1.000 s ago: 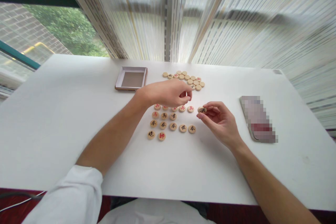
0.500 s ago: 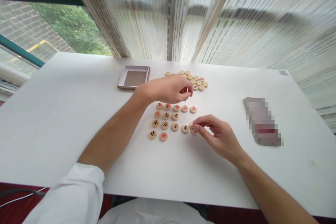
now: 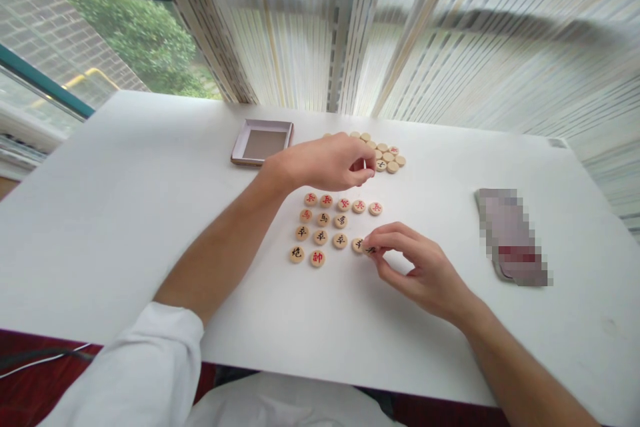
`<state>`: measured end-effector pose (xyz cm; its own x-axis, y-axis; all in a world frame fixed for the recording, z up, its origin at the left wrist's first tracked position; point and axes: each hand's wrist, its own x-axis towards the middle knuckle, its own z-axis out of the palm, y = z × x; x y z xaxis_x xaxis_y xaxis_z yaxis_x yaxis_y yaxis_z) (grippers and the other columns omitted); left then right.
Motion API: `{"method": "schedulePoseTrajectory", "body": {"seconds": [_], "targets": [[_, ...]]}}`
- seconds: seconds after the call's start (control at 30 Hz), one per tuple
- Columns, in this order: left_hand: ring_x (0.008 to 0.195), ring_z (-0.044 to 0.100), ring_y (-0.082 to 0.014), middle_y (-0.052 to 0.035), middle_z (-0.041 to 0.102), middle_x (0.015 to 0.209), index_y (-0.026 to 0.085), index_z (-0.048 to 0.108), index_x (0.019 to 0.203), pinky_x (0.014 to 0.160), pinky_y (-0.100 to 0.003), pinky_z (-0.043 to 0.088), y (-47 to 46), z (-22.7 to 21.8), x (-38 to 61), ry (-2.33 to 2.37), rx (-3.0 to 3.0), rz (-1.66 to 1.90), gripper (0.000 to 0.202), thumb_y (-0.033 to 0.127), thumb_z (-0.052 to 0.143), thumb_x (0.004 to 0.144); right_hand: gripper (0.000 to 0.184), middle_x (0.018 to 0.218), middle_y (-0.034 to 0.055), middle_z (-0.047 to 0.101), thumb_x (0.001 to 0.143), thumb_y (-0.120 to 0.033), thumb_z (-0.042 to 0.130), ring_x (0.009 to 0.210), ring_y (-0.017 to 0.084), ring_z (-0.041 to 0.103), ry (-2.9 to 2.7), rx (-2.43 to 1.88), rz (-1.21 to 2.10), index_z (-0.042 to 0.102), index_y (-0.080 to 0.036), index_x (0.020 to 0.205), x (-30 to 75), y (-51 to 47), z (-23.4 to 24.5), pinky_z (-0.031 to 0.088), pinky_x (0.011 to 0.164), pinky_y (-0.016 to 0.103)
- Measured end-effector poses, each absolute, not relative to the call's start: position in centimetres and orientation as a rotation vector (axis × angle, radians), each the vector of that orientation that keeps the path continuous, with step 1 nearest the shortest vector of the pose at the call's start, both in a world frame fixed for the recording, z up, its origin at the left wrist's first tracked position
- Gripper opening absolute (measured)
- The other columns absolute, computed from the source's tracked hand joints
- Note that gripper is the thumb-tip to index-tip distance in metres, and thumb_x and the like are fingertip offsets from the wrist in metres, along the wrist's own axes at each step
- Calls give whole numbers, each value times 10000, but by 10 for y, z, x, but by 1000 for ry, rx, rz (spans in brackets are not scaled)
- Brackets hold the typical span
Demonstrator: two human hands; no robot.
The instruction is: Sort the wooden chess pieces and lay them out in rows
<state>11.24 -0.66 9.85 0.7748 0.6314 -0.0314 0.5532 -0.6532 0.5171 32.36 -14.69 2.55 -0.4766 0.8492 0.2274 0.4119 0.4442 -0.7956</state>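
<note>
Pinched at the right end of the third row, low over the tabletop: a black-marked disc [image 3: 371, 250], largely covered by fingertips; impossible to tell whether resting flat or slightly raised. Around it, the right hand [image 3: 429, 272], thumb and forefinger nearly meeting and gripping the disc, the other fingers bent. Just to its left in the same row, four black-marked discs [image 3: 321, 237], flat and face up.

Nearer the body, a short row with one black-marked piece [image 3: 297, 254] and one red-marked piece [image 3: 317, 258], a little apart. Beyond the third row, a trio of discs [image 3: 323, 219], one red and two black; farther still, five red-marked discs [image 3: 344, 204] in a line.

Held above the space behind that line, the left hand [image 3: 337, 163], fingers curled, thumb tip close to forefinger; impossible to tell whether gripping anything. Partly hidden behind it, a loose cluster of discs [image 3: 387, 157], mostly blank side up. To the left, behind the forearm, a shallow open box [image 3: 241, 140]. Well apart at the right, a pixelated object [image 3: 513, 237], too obscured to identify. Beneath everything, a white table [image 3: 150, 233]; behind, a striped curtain [image 3: 425, 47].
</note>
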Motion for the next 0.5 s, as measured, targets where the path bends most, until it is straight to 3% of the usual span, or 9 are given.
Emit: {"method": "schedulePoseTrajectory", "body": {"seconds": [0.1, 0.3, 0.5], "targets": [[714, 639, -154, -41, 739, 852, 182, 723, 997, 643, -274, 379, -6, 99, 112, 892, 2451, 205, 219, 292, 560, 899, 283, 1072, 65, 655, 897, -89, 598, 857, 160, 670, -2066, -1032, 931, 664, -241, 1125, 322, -148, 24, 570, 759, 285], [738, 639, -150, -47, 736, 876, 171, 714, 954, 645, -269, 380, -5, 98, 110, 872, 2466, 230, 203, 290, 559, 902, 214, 1067, 61, 673, 959, -121, 563, 973, 157, 667, -2133, -985, 912, 675, -240, 1097, 313, -156, 21, 556, 816, 249], [736, 644, -148, -47, 739, 877, 169, 712, 997, 646, -268, 388, -6, 100, 108, 868, 2434, 244, 226, 292, 544, 908, 110, 900, 21, 675, 975, -189, 570, 737, 110, 627, -2285, -964, 952, 658, -217, 1035, 297, -164, 14, 508, 666, 204]]}}
